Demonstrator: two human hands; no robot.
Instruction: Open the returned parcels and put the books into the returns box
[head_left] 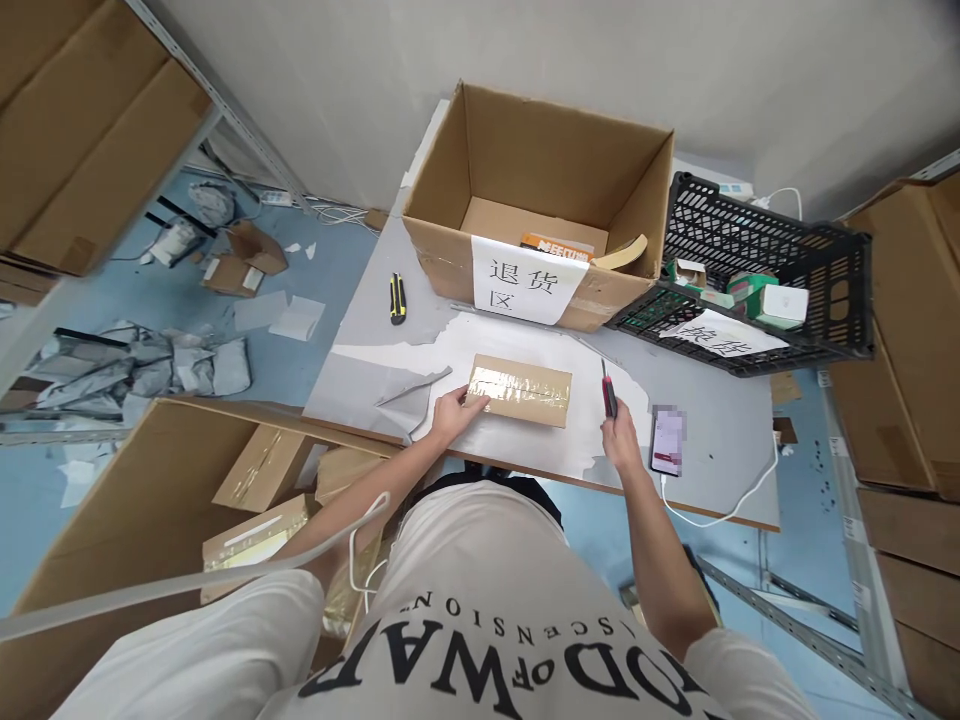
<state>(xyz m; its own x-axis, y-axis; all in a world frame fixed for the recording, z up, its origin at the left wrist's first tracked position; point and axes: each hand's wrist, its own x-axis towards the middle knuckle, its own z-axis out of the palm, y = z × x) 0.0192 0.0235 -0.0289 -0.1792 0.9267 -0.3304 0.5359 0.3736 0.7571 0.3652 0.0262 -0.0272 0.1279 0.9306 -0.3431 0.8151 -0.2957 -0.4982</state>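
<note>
A small brown cardboard box (pixel 529 392), its top covered in shiny clear tape, lies on the table. My left hand (pixel 454 415) grips the left end of this box, thumb on top. To the right of the box, apart from it, my right hand (pixel 621 436) is closed around a red-and-black utility knife (pixel 608 393) whose thin tip points away from me. Between box and table a torn white sheet (pixel 442 345) is spread out. A yellow-and-black box cutter (pixel 397 299) rests farther back on the left.
Behind stands a large open carton (pixel 442 265) with a labelled front, beside a black plastic crate (pixel 840 330) holding small boxes. A phone (pixel 667 440) on a white cable lies at the right. Below left, a big carton (pixel 97 500) contains taped boxes. Shelves flank both sides.
</note>
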